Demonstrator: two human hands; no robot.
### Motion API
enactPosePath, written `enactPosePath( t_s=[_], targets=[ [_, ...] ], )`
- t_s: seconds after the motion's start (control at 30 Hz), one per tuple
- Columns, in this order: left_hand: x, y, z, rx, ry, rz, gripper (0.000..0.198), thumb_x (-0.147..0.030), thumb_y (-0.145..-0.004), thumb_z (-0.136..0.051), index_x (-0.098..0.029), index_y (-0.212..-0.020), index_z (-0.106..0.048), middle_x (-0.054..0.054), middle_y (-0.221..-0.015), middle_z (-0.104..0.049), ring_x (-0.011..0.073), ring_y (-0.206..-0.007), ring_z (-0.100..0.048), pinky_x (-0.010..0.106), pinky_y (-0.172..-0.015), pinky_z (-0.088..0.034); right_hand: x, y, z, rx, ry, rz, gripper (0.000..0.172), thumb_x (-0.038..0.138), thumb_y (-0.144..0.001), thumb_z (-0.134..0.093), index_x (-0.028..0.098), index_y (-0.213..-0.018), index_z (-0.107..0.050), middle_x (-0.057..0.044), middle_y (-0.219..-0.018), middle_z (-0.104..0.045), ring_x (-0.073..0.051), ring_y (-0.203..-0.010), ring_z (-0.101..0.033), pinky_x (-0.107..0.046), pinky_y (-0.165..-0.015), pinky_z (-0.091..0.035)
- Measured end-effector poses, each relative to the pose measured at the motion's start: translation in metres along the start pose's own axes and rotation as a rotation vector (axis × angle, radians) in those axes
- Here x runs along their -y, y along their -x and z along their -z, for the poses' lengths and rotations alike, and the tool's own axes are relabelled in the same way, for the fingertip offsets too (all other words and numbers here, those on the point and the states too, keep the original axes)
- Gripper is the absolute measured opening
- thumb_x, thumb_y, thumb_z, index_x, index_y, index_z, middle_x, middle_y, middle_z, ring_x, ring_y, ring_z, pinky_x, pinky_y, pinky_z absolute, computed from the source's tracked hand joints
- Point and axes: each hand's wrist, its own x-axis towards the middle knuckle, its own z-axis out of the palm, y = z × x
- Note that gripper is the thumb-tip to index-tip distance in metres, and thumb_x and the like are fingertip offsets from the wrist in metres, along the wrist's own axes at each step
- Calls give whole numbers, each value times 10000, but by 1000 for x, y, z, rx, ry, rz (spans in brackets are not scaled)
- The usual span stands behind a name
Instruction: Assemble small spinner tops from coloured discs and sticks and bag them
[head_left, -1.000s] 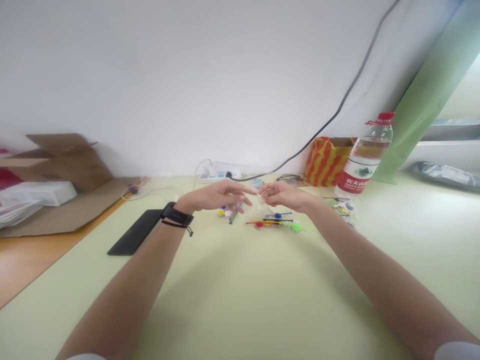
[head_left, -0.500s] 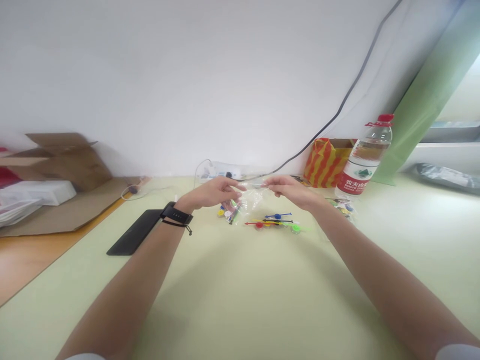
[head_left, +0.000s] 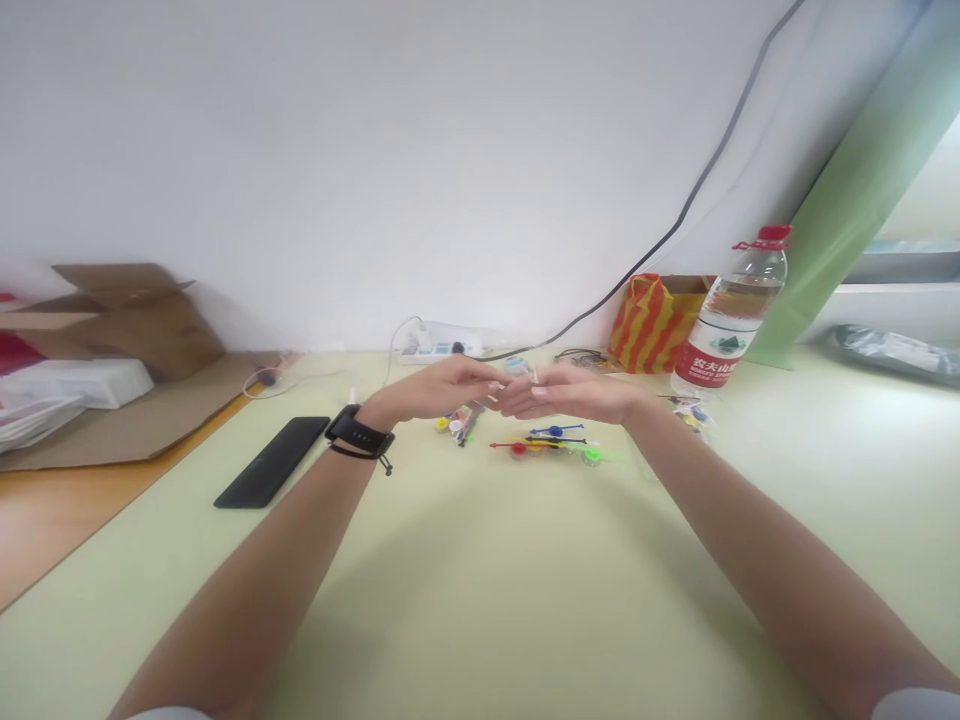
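My left hand (head_left: 439, 390), with a black watch on its wrist, and my right hand (head_left: 574, 392) meet fingertip to fingertip above the pale green table (head_left: 480, 580). Both pinch a small clear plastic bag (head_left: 517, 372), which is mostly hidden between the fingers. Just under and beyond the hands lie several small coloured plastic pieces (head_left: 551, 445): red, blue, yellow and green discs on thin sticks. A second little heap of coloured pieces (head_left: 457, 425) lies below my left hand.
A black phone (head_left: 271, 461) lies left of my left arm. A water bottle (head_left: 727, 315) with a red cap stands at the right, beside a red-and-yellow striped bag (head_left: 649, 325). A white power strip (head_left: 439, 347) sits by the wall. Cardboard (head_left: 142, 330) lies at the far left.
The hands were apart, stretching the clear bag between them; now they have come together with the bag bunched between the fingertips.
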Motion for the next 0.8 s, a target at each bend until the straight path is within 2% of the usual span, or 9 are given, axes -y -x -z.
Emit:
enactPosePath(
  t_s=[0.07,0.2,0.3,0.4,0.53,0.67,0.8],
  targets=[
    [-4,1,0,6,2,-13,470,-518,-991,-522,-272,-1356,-688,45,-952,-760,177,-756,-677,239,-626,-482,0,-2,-3,71,20,0,551,558,-908,-724,262,-1369,-663,-71,-1509,-566,-284,-1422,-495,-462,-1219,-355],
    [-9,2,-1,38,-9,-73,472,-513,-982,-548,-297,-1383,-669,43,-1093,-762,199,-876,-677,242,-682,-480,-3,-4,-5,184,19,-8,586,557,-921,-711,311,-1441,-599,-40,-1580,-485,-270,-1481,-418,-444,-1239,-319],
    [-11,3,-1,74,-8,-86,482,-515,-968,-574,-286,-1381,-671,52,-1105,-762,203,-884,-681,246,-688,-479,-3,0,-6,210,-11,-57,630,536,-923,-719,306,-1485,-552,-69,-1563,-506,-273,-1444,-475,-439,-1223,-355],
    [-11,5,1,86,15,-50,509,-523,-951,-597,-256,-1377,-672,68,-1047,-767,207,-880,-695,242,-680,-480,0,6,-6,203,-12,-139,730,539,-939,-697,298,-1573,-426,-104,-1502,-570,-281,-1368,-562,-467,-1206,-379],
    [-5,10,12,80,-20,42,481,-526,-896,-688,-248,-1288,-720,77,-1048,-776,216,-898,-717,263,-746,-514,4,13,-1,185,39,-166,777,552,-971,-644,310,-1625,-302,-100,-1547,-522,-287,-1405,-524,-486,-1221,-347],
    [7,13,22,41,-49,94,398,-535,-848,-742,-221,-1085,-797,90,-1019,-792,240,-922,-730,295,-772,-549,3,17,7,187,47,-148,789,615,-973,-595,320,-1631,-276,-85,-1601,-454,-291,-1457,-456,-487,-1230,-323],
    [13,11,22,-30,-56,95,356,-514,-855,-739,-213,-1025,-821,91,-949,-801,247,-898,-736,308,-758,-569,1,14,6,196,32,-39,822,681,-890,-666,317,-1578,-402,-59,-1643,-388,-299,-1523,-336,-458,-1234,-307]
  ],
)
